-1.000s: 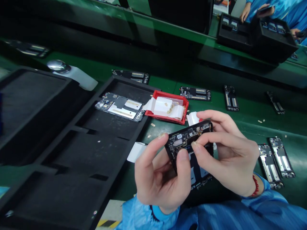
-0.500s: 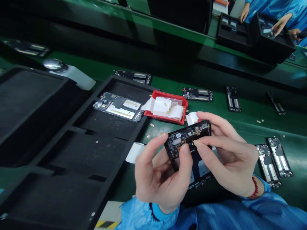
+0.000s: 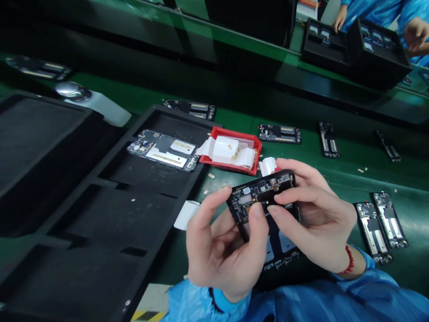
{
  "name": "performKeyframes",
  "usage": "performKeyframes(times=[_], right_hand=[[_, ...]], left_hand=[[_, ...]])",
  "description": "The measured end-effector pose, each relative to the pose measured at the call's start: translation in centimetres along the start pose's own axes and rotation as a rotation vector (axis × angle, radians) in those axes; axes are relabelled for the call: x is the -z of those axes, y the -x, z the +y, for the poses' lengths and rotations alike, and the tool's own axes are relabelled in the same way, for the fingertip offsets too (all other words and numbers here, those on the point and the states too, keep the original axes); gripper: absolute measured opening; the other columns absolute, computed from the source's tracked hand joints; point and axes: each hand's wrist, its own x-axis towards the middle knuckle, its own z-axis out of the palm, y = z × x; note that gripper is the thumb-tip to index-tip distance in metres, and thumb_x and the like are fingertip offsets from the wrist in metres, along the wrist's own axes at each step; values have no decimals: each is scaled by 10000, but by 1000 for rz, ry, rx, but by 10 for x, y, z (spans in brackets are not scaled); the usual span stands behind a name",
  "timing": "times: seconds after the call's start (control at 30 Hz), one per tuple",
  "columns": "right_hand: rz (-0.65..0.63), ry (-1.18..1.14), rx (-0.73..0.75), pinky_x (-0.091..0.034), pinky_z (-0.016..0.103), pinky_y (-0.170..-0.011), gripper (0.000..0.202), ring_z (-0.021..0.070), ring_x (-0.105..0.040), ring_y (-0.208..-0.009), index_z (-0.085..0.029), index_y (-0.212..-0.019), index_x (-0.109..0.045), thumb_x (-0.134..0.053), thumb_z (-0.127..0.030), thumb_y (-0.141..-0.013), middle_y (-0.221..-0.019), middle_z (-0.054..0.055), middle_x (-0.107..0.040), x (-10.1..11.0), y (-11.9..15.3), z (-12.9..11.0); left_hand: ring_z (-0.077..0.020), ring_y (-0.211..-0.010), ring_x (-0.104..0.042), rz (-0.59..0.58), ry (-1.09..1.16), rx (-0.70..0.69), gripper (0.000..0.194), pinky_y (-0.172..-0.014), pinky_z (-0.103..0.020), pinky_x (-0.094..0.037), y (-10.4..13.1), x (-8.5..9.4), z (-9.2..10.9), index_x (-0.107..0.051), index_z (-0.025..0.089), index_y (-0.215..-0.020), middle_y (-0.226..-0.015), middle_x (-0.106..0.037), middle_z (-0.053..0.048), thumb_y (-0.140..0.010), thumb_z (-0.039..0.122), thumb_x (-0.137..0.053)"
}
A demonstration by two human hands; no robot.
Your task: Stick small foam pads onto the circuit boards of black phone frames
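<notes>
Basically, open phone unit (image 3: 275, 237) is up in both hands, above the table (image 3: 355, 179) toward its near edge. Circuit board (image 3: 246, 200) end faces up and away from the wearer, likely so the small parts stay in sight.

Left hand (image 3: 224, 255): closed on the unit's left end. Finger at the far left corner, thumb flat on the board near mid-width, others curled behind. Looks like the steadying grip.

Right hand (image 3: 315, 223): part-open pinch over the board, small gap between thumb and the finger above, nothing visible between them. Another finger reaches the far right corner, probably as a brace. Contact pressure: can't tell.

Around: black foam tray (image 3: 174, 210) on the left, one phone frame (image 3: 164, 150) lying askew at its right rim, slightly over it. Red bin (image 3: 229, 167) sits just beside that rim with white strips (image 3: 246, 157) inside, one hanging over toward the frame. White paper (image 3: 268, 165) is right behind the held unit, second scrap (image 3: 185, 214) by the tray's right edge. Two frames (image 3: 382, 228) lie side by side past the right wrist.

In the way: red bin partly blocks the straight line to the tray's far right corner; left hand hides the unit's near left part. Loose bits (image 3: 211, 175) litter the surface between bin and scrap.
</notes>
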Motion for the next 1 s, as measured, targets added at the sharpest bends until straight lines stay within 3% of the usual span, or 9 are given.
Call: performKeyframes(times=[0.17, 0.3, 0.47, 0.53, 0.6, 0.67, 0.77, 0.87, 1.0], right_hand=[[20, -8, -28, -665, 385, -835, 183, 230, -741, -1039, -250, -889, -738, -765, -76, -837, -1238, 75, -714, -3, -1, 3], [10, -57, -84, -652, 388, -900, 163, 240, -721, -1140, -243, -856, -703, -754, -88, -849, -1212, 77, -734, -4, -4, 11], [-80, -230, -115, -651, 370, -943, 276, 236, -672, -1279, -262, -1139, -630, -675, -115, -910, -1432, 111, -646, 2, 10, 21], [-145, -281, -152, -661, 317, -901, 437, 197, -716, -1202, -293, -1327, -516, -640, -129, -940, -1461, 122, -617, 5, 22, 24], [-229, -330, -204, -662, 272, -851, 490, 155, -765, -1069, -311, -1412, -420, -594, -158, -980, -1347, 107, -686, 8, 29, 31], [-255, -308, -255, -662, 265, -818, 473, 149, -786, -961, -306, -1402, -425, -632, -248, -981, -1160, 64, -752, 17, 21, 48], [-42, 15, -301, -658, 303, -821, 561, 189, -780, -926, -272, -1322, -531, -792, -436, -853, -1052, 45, -762, 56, -24, 91], [161, 223, -315, -614, 381, -949, 495, 211, -734, -1056, -213, -1346, -542, -716, -416, -929, -1200, 91, -714, 117, -86, 141], [200, 487, -381, -608, 440, -905, 361, 228, -689, -1074, -165, -1300, -610, -643, -362, -999, -1277, 99, -659, 176, -135, 200]], left_hand=[[-107, -543, -727, 4, -6, 8, 303, -370, -136, -491, 3, -2, -1, -698, 166, -1037, -914, -784, 11, -756, 111, -798], [-95, -523, -705, -19, 18, 22, 324, -394, -129, -468, 5, -1, -4, -712, 163, -1075, -790, -773, 34, -771, 63, -763], [-38, -454, -574, -60, 79, 55, 271, -393, -139, -421, 2, 1, -9, -730, 169, -1103, -783, -717, 30, -842, 111, -691], [-51, -491, -605, 1, 31, 53, 278, -375, -136, -407, -1, -1, -13, -724, 163, -1072, -875, -727, 6, -796, 144, -756], [-59, -516, -628, 18, -16, 69, 336, -355, -129, -396, -3, -3, -20, -712, 161, -1073, -981, -737, -23, -753, 162, -816], [-68, -575, -663, -95, 23, 116, 398, -409, -136, -471, -5, -5, -28, -689, 179, -1178, -1112, -735, -56, -796, 182, -800], [-167, -878, -763, -310, 180, 166, 539, -710, -262, -651, -6, -4, -38, -514, 258, -1464, -1191, -730, -67, -948, 196, -655], [-194, -954, -761, -263, 223, 119, 513, -752, -306, -663, -8, 0, -39, -522, 295, -1464, -1162, -729, -35, -974, 201, -643], [-155, -753, -754, -192, 195, 113, 476, -681, -302, -649, -10, 4, -36, -582, 242, -1408, -1139, -746, -40, -947, 184, -684]])
